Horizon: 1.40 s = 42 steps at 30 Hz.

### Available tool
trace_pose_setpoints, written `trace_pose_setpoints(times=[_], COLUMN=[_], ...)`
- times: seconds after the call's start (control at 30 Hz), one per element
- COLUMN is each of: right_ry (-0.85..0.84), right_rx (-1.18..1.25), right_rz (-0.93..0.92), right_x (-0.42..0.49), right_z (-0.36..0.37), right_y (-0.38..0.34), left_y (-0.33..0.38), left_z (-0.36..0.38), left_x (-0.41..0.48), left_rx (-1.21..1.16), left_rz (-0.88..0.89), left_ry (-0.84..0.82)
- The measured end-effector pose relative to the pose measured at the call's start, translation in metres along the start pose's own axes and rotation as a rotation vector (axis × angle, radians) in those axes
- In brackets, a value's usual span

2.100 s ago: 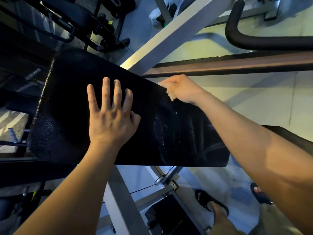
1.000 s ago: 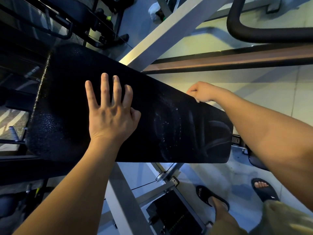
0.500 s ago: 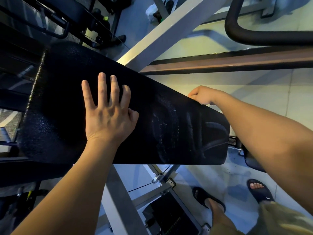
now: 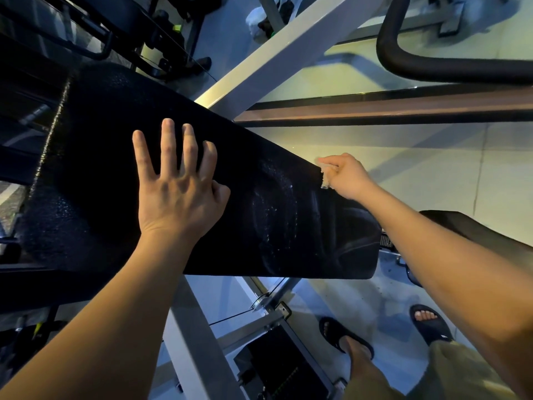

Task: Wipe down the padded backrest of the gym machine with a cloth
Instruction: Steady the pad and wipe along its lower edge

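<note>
Floor: pale tile lies under the whole machine. The person's sandalled feet stand close to the lower right end of the pad, near enough to lean over it.

Backrest: the long black padded backrest crosses the view on a slant, its left end higher and broader and its right end nearer the feet. Pale streaks show towards the right end and look like drying wipe marks. The grainy left part shows no such marks, so that stretch is probably yet to be wiped.

Frame beam: a light steel member rises from behind the far edge of the pad and appears to carry it.

Left hand: laid flat on the middle of the pad with the fingers straight and spread, holding nothing. It most likely steadies the cushion and takes the person's weight during the reach.

Right hand: at the far edge of the pad, towards its right end, with the fingers curled round the cloth. The forearm passes over the right end of the pad to get there.

Cloth: a small pale wad, mostly hidden inside the right hand. Only a frayed bit shows, pressed against the pad's far rim, which suggests that edge is the part being worked. It sits well apart from the left hand, with the streaked patch between them.
</note>
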State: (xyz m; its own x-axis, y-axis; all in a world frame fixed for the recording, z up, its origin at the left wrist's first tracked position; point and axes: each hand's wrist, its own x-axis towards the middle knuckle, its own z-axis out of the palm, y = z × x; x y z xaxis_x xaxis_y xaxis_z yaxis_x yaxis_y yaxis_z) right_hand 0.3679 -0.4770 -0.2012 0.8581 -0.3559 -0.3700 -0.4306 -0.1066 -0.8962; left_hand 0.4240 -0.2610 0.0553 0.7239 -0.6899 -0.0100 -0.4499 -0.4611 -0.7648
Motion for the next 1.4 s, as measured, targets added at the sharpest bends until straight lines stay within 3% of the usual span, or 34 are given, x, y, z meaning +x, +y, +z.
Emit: trace_pose_setpoints(times=[0.17,0.3,0.47,0.63,0.87,0.93,1.07,1.27,1.4], right_ry=[0.111,0.175,0.202,0.305,0.149,0.175,0.3,0.289,0.303], right_rx=[0.051,0.129,-0.026,-0.087,0.114,0.228,0.064,0.168,-0.022], right_rz=[0.036,-0.198,-0.512,-0.277,-0.472,-0.369,-0.157,-0.298,-0.419], right_x=[-0.029,-0.044,-0.052,-0.044,-0.058,-0.044,-0.022,-0.039,-0.035], right_z=[0.011,0.04,0.051,0.037,0.042,0.036,0.038,0.045,0.046], right_y=[-0.006,-0.074,-0.106,-0.067,-0.133,-0.125,-0.097,-0.106,-0.097], left_y=[-0.001,-0.001,-0.003,-0.003,-0.003,-0.003,-0.004,-0.003,-0.003], left_z=[0.001,0.001,0.0,0.003,0.005,0.005,0.006,0.007,0.007], left_x=[0.001,0.001,-0.001,0.0,0.001,0.001,0.0,0.001,0.0], left_rx=[-0.006,-0.017,-0.025,-0.014,-0.054,-0.049,-0.038,-0.057,-0.053], left_rz=[-0.003,0.009,0.014,0.02,0.034,0.035,0.034,0.037,0.042], left_ry=[0.014,0.026,0.032,0.052,0.082,0.076,0.078,0.092,0.094])
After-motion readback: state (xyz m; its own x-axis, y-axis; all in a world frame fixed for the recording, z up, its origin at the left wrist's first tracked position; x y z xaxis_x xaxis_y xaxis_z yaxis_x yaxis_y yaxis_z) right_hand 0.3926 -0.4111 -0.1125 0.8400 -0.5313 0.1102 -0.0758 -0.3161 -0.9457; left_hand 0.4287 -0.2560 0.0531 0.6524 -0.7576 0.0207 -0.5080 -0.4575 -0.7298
